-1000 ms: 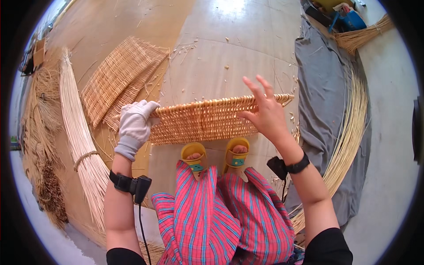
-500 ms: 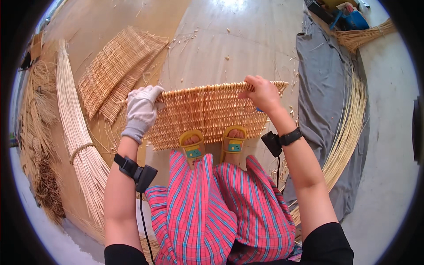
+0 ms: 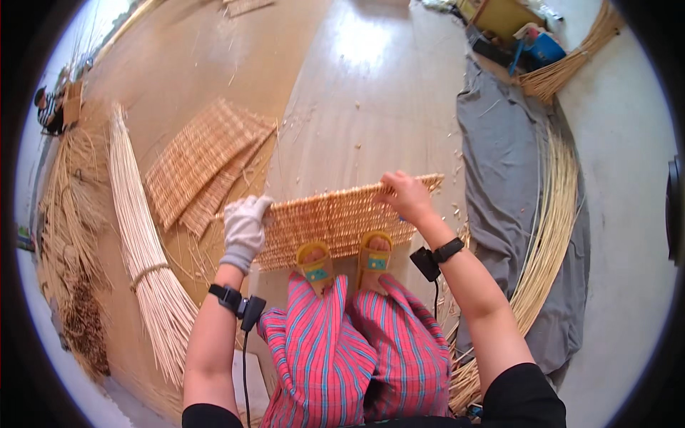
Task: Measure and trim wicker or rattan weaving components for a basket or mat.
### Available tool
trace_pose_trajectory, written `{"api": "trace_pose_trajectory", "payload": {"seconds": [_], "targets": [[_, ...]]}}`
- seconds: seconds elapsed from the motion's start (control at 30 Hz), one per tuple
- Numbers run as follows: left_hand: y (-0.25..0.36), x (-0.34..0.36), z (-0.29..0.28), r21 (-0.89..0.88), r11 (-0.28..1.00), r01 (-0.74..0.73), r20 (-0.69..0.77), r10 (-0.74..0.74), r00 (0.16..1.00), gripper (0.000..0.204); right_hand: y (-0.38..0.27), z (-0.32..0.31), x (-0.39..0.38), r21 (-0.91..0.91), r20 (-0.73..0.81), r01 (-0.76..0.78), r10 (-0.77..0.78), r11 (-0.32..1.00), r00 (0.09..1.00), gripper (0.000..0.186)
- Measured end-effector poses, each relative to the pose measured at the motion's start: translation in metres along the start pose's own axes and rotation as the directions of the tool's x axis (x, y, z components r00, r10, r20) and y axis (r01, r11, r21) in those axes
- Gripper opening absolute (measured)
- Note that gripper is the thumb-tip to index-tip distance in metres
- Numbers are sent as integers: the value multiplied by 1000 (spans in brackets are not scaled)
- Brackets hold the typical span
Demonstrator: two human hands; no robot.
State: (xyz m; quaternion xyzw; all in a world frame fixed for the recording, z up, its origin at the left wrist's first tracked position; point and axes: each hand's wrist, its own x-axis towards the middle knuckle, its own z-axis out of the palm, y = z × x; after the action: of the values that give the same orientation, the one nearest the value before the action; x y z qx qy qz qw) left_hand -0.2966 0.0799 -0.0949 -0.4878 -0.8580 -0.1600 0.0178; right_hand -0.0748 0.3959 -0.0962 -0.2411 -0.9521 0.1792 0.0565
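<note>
A woven wicker panel [image 3: 332, 214] is held across my feet, its lower part reaching down by my yellow sandals [image 3: 314, 262]. My left hand [image 3: 243, 225], in a pale knitted glove, is closed on the panel's upper left end. My bare right hand [image 3: 405, 196] grips the top edge toward the right end, fingers curled over it.
Two more woven panels [image 3: 194, 157] lie at the upper left, beside a tied bundle of pale reeds [image 3: 150, 285] and rougher fibre [image 3: 71, 200]. At right, long strands [image 3: 542, 257] lie on grey cloth [image 3: 492, 164]. A blue container [image 3: 542, 51] stands behind. A person [image 3: 48, 110] appears far left.
My right hand was open and raised, then closed on the panel's top edge. That edge now sits nearer my feet than half a second ago. The view has tipped upward, showing more floor ahead.
</note>
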Motion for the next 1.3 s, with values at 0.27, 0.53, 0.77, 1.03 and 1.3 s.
{"api": "trace_pose_trajectory", "payload": {"seconds": [0.27,0.53,0.77,1.03,1.3], "targets": [[90,-27,-155,-42,998,44,-530,-60,846,45,-78,-163,-59,-2,-267,77,-75,997,961,40],[94,-164,-261,-354,933,68,-626,-290,724,59,-164,-393,-167,-70,-411,141,-157,988,898,49],[146,-266,-306,-652,747,-129,-548,-347,761,75,-192,-487,-255,291,95,-84,59,953,994,50],[142,-397,-221,-618,708,341,-199,-560,804,93,-69,-196,-315,92,-111,4,6,996,994,42],[136,-417,-198,-479,758,442,-64,-532,844,99,-79,-193,-298,87,58,-210,206,974,977,49]]}}
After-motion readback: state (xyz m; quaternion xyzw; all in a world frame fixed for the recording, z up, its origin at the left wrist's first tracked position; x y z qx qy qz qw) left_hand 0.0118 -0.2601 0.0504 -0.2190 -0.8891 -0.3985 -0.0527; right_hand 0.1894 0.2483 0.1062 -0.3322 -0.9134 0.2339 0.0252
